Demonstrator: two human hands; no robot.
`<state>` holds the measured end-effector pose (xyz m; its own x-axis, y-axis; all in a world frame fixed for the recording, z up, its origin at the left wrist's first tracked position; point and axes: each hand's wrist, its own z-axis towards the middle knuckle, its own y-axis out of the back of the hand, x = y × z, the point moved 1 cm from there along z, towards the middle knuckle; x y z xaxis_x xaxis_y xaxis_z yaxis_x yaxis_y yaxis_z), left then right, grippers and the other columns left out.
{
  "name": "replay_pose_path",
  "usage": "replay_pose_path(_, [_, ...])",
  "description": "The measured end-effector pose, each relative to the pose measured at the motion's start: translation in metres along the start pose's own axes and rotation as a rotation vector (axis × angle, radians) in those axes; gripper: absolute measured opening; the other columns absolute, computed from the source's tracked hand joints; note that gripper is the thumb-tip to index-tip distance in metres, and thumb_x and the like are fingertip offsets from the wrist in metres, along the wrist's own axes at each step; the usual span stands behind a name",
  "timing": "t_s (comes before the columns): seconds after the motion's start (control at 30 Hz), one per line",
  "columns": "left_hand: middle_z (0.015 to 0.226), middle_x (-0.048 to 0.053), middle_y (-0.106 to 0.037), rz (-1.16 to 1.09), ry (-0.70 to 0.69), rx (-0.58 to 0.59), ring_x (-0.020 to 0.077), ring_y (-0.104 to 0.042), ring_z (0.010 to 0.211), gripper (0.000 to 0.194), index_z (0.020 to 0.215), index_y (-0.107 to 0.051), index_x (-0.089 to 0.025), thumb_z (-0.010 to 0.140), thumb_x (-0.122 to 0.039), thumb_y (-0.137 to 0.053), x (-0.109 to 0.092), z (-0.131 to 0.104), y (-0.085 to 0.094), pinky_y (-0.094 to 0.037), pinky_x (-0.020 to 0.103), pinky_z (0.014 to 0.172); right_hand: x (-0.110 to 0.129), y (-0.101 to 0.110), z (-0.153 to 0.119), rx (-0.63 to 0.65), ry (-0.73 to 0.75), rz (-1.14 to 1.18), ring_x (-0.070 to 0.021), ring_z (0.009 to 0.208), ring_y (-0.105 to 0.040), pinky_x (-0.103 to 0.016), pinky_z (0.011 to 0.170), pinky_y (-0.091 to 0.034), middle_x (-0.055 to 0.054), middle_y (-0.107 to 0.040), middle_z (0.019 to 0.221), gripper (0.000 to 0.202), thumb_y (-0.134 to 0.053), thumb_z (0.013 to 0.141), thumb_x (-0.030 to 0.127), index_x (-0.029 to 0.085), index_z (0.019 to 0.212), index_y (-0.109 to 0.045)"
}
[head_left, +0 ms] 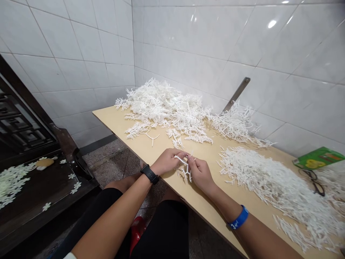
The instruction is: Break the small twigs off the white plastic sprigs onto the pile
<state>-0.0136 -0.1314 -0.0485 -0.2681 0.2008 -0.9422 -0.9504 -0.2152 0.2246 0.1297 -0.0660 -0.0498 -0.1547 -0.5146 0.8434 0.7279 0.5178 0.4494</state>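
My left hand [169, 160], with a black watch at the wrist, is closed on a white plastic branch piece [187, 172] above the table's near edge. Meeting it from the right, my right hand [201, 173] pinches the same piece, and the fingertips of both hands nearly touch. Forked white twigs stick out below the fingers. Exactly where the piece is gripped is partly hidden by the fingers. Just beyond the hands lie leafy white plastic sprigs [199, 135] and a thin forked stem [152, 138].
A large heap of white sprigs [161, 99] lies at the table's far end. Loose white twigs [258, 176] cover the right side, beside glasses [315, 183] and a green box [319, 157]. A metal bar [238, 93] leans near the wall. White flower pieces [16, 180] lie on a dark wooden bench [35, 198].
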Motion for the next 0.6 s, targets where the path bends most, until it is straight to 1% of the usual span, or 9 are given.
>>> replay_pose_path(0.1, [0.067, 0.005, -0.067, -0.044, 0.059, -0.153, 0.0156, -0.059, 0.065, 0.041, 0.069, -0.067, -0.012, 0.09, -0.043, -0.051, 0.001, 0.002, 0.001, -0.045, 0.026, 0.063, 0.007, -0.002, -0.006, 0.086, 0.068, -0.023, -0.0107, 0.045, -0.037, -0.026, 0.048, -0.028, 0.002, -0.04, 0.047, 0.056, -0.036, 0.096, 0.057, 0.021, 0.053, -0.039])
replay_pose_path(0.2, [0.065, 0.006, -0.065, -0.297, 0.151, -0.401, 0.014, -0.06, 0.062, 0.042, 0.066, -0.063, -0.012, 0.091, -0.043, -0.05, 0.006, 0.008, 0.004, -0.048, 0.026, 0.063, 0.017, -0.004, -0.017, 0.153, 0.227, -0.07, -0.0104, 0.046, -0.034, -0.027, 0.05, -0.028, 0.002, -0.037, 0.048, 0.056, -0.034, 0.098, 0.052, 0.021, 0.052, -0.037])
replay_pose_path(0.23, [0.065, 0.007, -0.065, -0.358, 0.176, -0.45, 0.0139, -0.06, 0.062, 0.042, 0.067, -0.063, -0.011, 0.091, -0.043, -0.05, 0.008, 0.01, 0.004, -0.05, 0.027, 0.064, 0.019, -0.004, -0.02, 0.165, 0.264, -0.072, -0.0106, 0.046, -0.034, -0.027, 0.051, -0.028, 0.002, -0.038, 0.049, 0.056, -0.033, 0.099, 0.051, 0.021, 0.052, -0.038])
replay_pose_path(0.27, [0.066, 0.008, -0.066, -0.381, 0.19, -0.453, 0.0143, -0.061, 0.062, 0.041, 0.068, -0.064, -0.011, 0.09, -0.043, -0.051, 0.01, 0.011, 0.004, -0.051, 0.028, 0.065, 0.02, -0.004, -0.022, 0.172, 0.274, -0.059, -0.0109, 0.047, -0.036, -0.027, 0.051, -0.03, 0.001, -0.039, 0.05, 0.056, -0.033, 0.099, 0.051, 0.02, 0.052, -0.039])
replay_pose_path(0.3, [0.068, 0.009, -0.067, -0.374, 0.189, -0.418, 0.0151, -0.063, 0.065, 0.039, 0.069, -0.066, -0.01, 0.09, -0.042, -0.054, 0.012, 0.012, 0.004, -0.052, 0.029, 0.067, 0.02, -0.004, -0.023, 0.17, 0.255, -0.033, -0.0113, 0.048, -0.038, -0.027, 0.052, -0.031, 0.001, -0.042, 0.05, 0.056, -0.033, 0.099, 0.051, 0.02, 0.053, -0.042])
replay_pose_path(0.37, [0.075, 0.011, -0.07, -0.327, 0.165, -0.357, 0.0169, -0.066, 0.073, 0.033, 0.074, -0.07, -0.01, 0.087, -0.039, -0.059, 0.013, 0.012, 0.003, -0.053, 0.03, 0.071, 0.016, -0.004, -0.02, 0.135, 0.171, 0.038, -0.0128, 0.051, -0.046, -0.027, 0.053, -0.036, -0.001, -0.049, 0.054, 0.054, -0.036, 0.098, 0.054, 0.019, 0.058, -0.051])
replay_pose_path(0.43, [0.082, 0.011, -0.072, -0.317, 0.149, -0.349, 0.0172, -0.066, 0.078, 0.028, 0.082, -0.072, -0.01, 0.083, -0.037, -0.064, 0.013, 0.009, 0.004, -0.053, 0.029, 0.073, 0.01, -0.003, -0.013, 0.068, 0.079, 0.115, -0.0145, 0.057, -0.051, -0.027, 0.056, -0.041, -0.003, -0.055, 0.059, 0.052, -0.042, 0.094, 0.058, 0.017, 0.065, -0.058])
replay_pose_path(0.5, [0.083, 0.009, -0.072, -0.356, 0.155, -0.365, 0.0156, -0.065, 0.076, 0.026, 0.085, -0.072, -0.011, 0.078, -0.036, -0.069, 0.01, 0.007, 0.006, -0.052, 0.028, 0.073, 0.004, -0.002, -0.007, 0.012, 0.003, 0.194, -0.0148, 0.059, -0.052, -0.028, 0.057, -0.042, -0.003, -0.056, 0.064, 0.049, -0.048, 0.09, 0.061, 0.017, 0.072, -0.06])
replay_pose_path(0.6, [0.076, 0.006, -0.071, -0.404, 0.181, -0.363, 0.0137, -0.064, 0.07, 0.029, 0.09, -0.072, -0.012, 0.073, -0.035, -0.074, 0.006, 0.005, 0.008, -0.051, 0.026, 0.068, -0.002, -0.004, -0.002, 0.012, -0.059, 0.262, -0.0141, 0.058, -0.051, -0.027, 0.054, -0.042, -0.003, -0.057, 0.068, 0.046, -0.054, 0.087, 0.061, 0.016, 0.079, -0.063])
